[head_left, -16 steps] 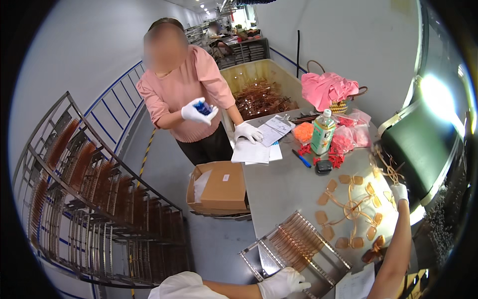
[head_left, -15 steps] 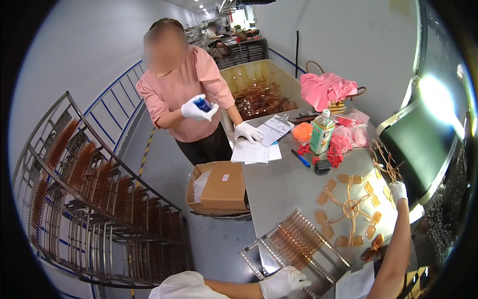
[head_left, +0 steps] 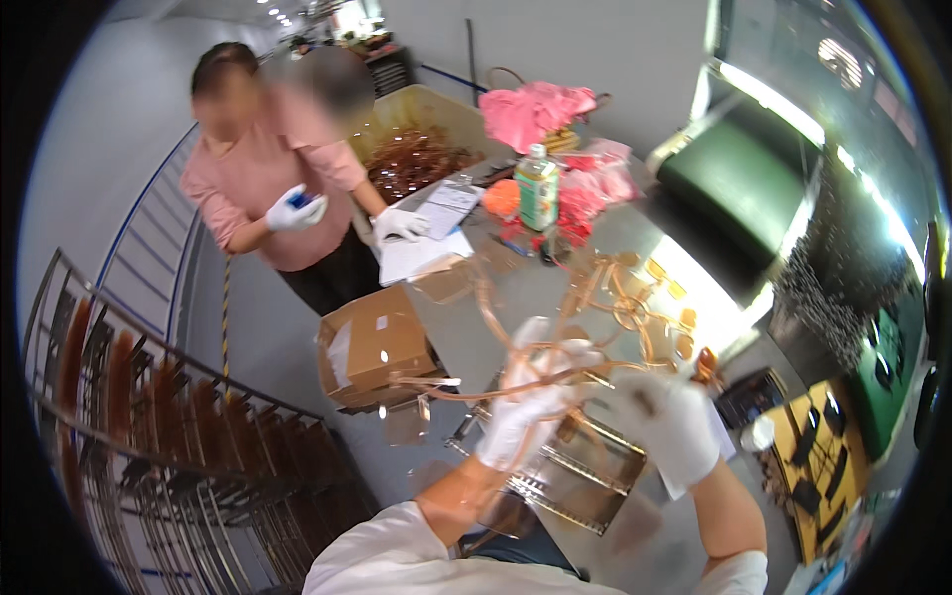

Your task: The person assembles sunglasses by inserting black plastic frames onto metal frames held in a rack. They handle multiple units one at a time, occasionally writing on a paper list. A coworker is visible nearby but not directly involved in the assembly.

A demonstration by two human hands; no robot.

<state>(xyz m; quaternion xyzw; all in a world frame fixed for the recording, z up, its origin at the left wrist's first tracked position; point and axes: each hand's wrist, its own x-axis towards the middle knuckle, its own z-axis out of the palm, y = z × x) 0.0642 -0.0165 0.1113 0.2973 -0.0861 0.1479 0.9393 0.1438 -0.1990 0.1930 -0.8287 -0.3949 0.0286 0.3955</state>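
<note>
My left hand (head_left: pixel 535 397), in a white glove, is closed around an amber plastic sprue (head_left: pixel 486 307) with thin curved arms. Flat lens-like tabs at the ends of its arms stick out to the left, over the cardboard box. My right hand (head_left: pixel 679 431), also gloved, is close beside it on the right, smeared by motion; its fingers are hard to make out. Under both hands a slotted metal rack (head_left: pixel 605 486) stands at the table's near edge. Beyond them another amber sprue (head_left: pixel 630 312), wheel-shaped with tabs around it, lies on the table.
Across the table a person in pink (head_left: pixel 268 188) holds a small blue thing and rests a gloved hand on papers (head_left: pixel 421 260). A bottle (head_left: pixel 538 188) and pink bags stand at the back. A cardboard box (head_left: pixel 382 342) is left; tall racks (head_left: pixel 178 397) stand farther left.
My left hand has risen from the rack and now holds a sprue over it. My right hand has come back from the far right to beside it. The view has swung right.
</note>
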